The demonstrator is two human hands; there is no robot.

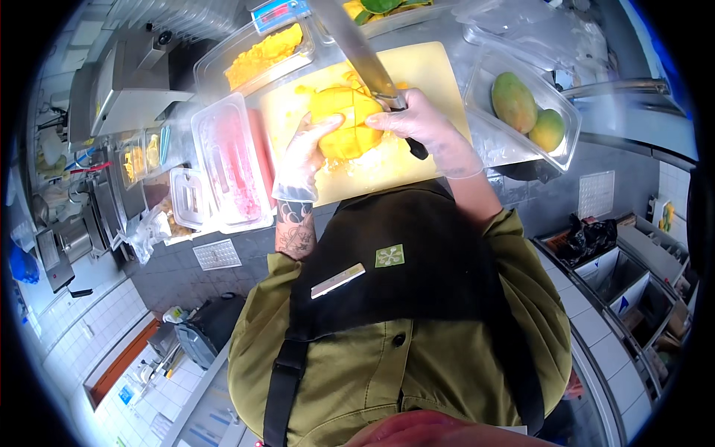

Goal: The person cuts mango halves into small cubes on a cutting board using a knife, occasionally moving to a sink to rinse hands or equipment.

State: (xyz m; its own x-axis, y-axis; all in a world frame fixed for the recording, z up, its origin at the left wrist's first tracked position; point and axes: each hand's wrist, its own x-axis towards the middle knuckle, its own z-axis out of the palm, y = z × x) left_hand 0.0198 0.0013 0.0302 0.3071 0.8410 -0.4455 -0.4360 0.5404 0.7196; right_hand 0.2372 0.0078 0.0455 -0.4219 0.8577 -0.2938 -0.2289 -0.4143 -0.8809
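Note:
My left hand [308, 148], in a clear glove, grips the left side of a scored yellow mango piece [349, 131] above the cutting board [435, 72]. My right hand [416, 125], gloved too, presses its right side with the thumb and also holds a large kitchen knife [363, 56], its black handle under the palm and its blade pointing up and away. Yellow flesh scraps lie on the board behind the mango piece. To the right, two whole mangoes [513, 103] rest in a clear plastic container [570, 134]. Behind on the left, another clear container [204, 72] holds chopped yellow fruit.
A lidded clear container [226, 167] with pinkish contents stands left of the board, beside a small clear lid [190, 198]. At the far edge are a blue scale [279, 14] and a tray with yellow and green peels [385, 6]. Plastic wrapping [536, 33] lies at the back right.

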